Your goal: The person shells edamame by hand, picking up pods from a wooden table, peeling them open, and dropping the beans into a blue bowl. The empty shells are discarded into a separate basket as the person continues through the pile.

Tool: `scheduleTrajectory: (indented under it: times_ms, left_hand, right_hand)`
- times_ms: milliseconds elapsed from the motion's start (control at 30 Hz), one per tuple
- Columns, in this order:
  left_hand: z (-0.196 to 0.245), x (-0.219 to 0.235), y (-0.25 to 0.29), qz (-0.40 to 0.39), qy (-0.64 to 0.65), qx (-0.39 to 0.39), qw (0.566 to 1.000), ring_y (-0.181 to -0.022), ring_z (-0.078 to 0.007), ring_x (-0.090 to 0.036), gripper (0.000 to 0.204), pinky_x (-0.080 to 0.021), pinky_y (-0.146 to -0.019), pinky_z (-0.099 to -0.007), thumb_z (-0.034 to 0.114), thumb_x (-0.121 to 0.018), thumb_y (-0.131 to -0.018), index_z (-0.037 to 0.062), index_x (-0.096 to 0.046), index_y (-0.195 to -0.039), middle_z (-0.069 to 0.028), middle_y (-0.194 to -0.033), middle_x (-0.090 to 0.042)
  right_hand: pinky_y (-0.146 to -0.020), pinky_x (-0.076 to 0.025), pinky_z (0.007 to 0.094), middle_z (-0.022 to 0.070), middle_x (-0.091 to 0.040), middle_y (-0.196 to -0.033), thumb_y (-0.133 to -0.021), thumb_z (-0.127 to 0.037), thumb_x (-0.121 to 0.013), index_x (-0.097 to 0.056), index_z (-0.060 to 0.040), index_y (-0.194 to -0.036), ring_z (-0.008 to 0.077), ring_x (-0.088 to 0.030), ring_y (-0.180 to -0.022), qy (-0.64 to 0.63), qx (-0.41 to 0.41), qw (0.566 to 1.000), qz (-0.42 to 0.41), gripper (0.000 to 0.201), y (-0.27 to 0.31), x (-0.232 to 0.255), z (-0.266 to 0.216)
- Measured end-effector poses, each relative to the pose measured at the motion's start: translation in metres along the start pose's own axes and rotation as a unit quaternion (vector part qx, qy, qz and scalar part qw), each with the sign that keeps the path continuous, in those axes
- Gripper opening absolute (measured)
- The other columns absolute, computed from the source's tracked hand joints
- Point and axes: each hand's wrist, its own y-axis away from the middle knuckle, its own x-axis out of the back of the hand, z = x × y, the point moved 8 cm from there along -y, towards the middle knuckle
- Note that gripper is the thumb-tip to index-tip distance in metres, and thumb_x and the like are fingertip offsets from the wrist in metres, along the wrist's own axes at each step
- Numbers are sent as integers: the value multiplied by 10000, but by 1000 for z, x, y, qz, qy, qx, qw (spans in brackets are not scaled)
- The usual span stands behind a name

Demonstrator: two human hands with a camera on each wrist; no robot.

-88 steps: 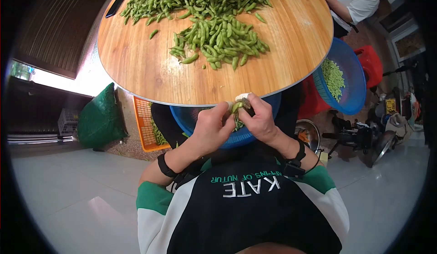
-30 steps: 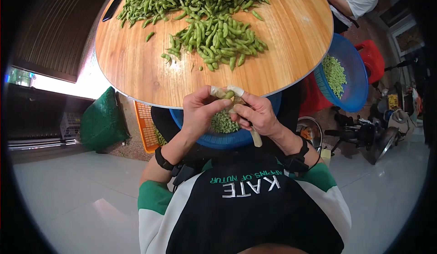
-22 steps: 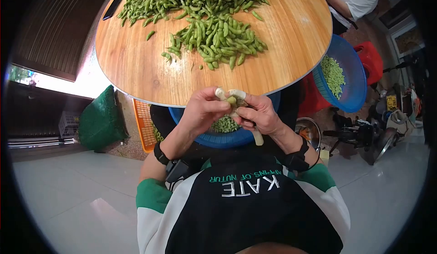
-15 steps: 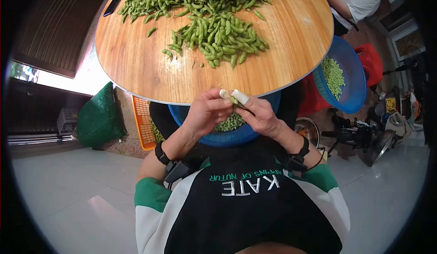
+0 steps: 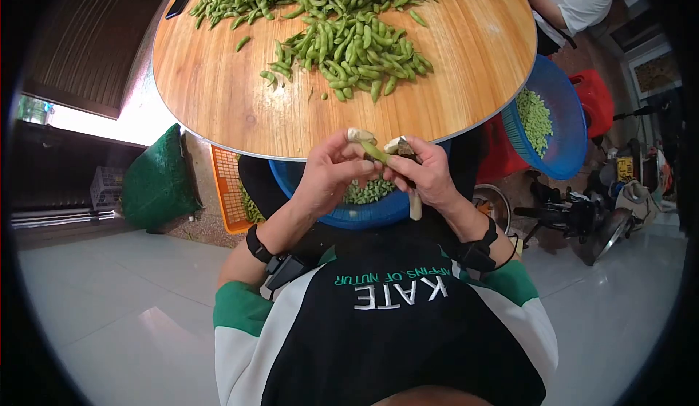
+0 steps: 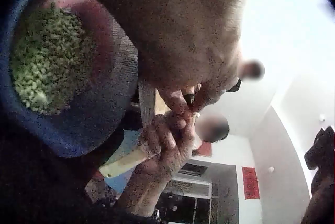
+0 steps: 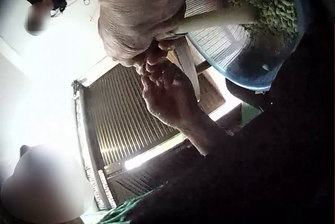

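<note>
Pinched between left hand (image 5: 336,175) and right hand (image 5: 424,176), a green pod (image 5: 376,152) lying crosswise, directly above the blue basket (image 5: 378,211) of shelled beans.

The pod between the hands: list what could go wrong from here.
1. The left hand and right hand pinch the pod near the table edge, not squarely over the basin; freed beans might miss it.
2. The right hand also holds a pale handle, possibly a knife, close to the left fingers; a slip might nick them.
</note>
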Motion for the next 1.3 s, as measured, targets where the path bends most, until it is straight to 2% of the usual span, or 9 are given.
scheduleTrajectory:
  times_ms: [67,200,333,400,500,633,800,1167,1300]
  left_hand:
    - [-4,2,1,-9,2,3,1000,-685,-97,-571,188,-439,-578,-213,-25,-648,-800,3,-601,-980,-58,-855,-651]
    - [-6,6,1,-44,9,-12,999,-760,-123,-610,200,-472,-642,-239,-11,-660,-805,8,-604,-997,-60,-913,-659]
    - [2,5,0,-23,25,-58,998,-788,-124,-615,174,-469,-604,-235,-7,-656,-811,5,-605,-977,-82,-906,-659]
    - [11,10,2,51,-17,-39,998,-714,-119,-611,149,-449,-534,-217,-3,-655,-814,6,-606,-954,-82,-844,-653]
    - [10,23,2,54,-105,-25,993,-571,-93,-576,117,-405,-459,-186,25,-662,-822,5,-613,-926,-60,-755,-645]
    - [8,15,7,64,-165,-5,984,-533,-58,-549,104,-378,-443,-175,65,-682,-824,4,-633,-892,-30,-702,-639]
    - [0,25,3,69,-152,-12,986,-523,-65,-539,85,-343,-419,-176,28,-671,-821,-7,-637,-891,-51,-701,-639]
    - [-1,27,5,48,-145,-78,985,-564,-66,-544,106,-378,-470,-165,24,-636,-845,1,-625,-947,-56,-767,-649]
    - [-6,24,1,-1,-41,-9,999,-574,-79,-540,125,-377,-474,-181,47,-610,-864,5,-616,-981,-55,-764,-634]
  right_hand:
    - [-413,-335,178,38,-605,-722,-904,-122,-574,-565,3,-990,40,-477,-498,-102,-29,994,-32,152,1,-7,5]
    - [-402,-330,179,30,-586,-697,-907,-134,-572,-559,2,-994,42,-467,-484,-155,-49,986,-46,162,1,-13,8]
    - [-440,-363,180,56,-571,-785,-939,-138,-491,-489,7,-1165,51,-457,-521,-61,-35,996,-54,268,-1,-11,4]
    - [-459,-380,179,73,-562,-829,-957,-133,-441,-443,15,-1258,60,-457,-540,-53,-24,997,-42,336,0,-9,0]
    - [-478,-371,176,34,-566,-841,-964,-133,-425,-353,-2,-1379,36,-437,-552,75,12,995,-62,441,6,-16,-8]
    - [-477,-367,168,29,-564,-833,-967,-132,-420,-336,-10,-1394,32,-428,-547,75,13,993,-95,452,9,-23,-8]
    - [-459,-366,169,35,-564,-815,-973,-125,-412,-299,-34,-1428,32,-417,-513,-34,-55,989,-130,478,11,-26,4]
    - [-436,-353,168,40,-585,-785,-957,-87,-432,-404,-29,-1376,33,-413,-499,-50,-21,995,-78,424,9,-27,4]
    - [-433,-353,172,49,-605,-788,-939,-62,-452,-428,-14,-1356,35,-425,-498,-119,-39,986,-107,421,7,-28,2]
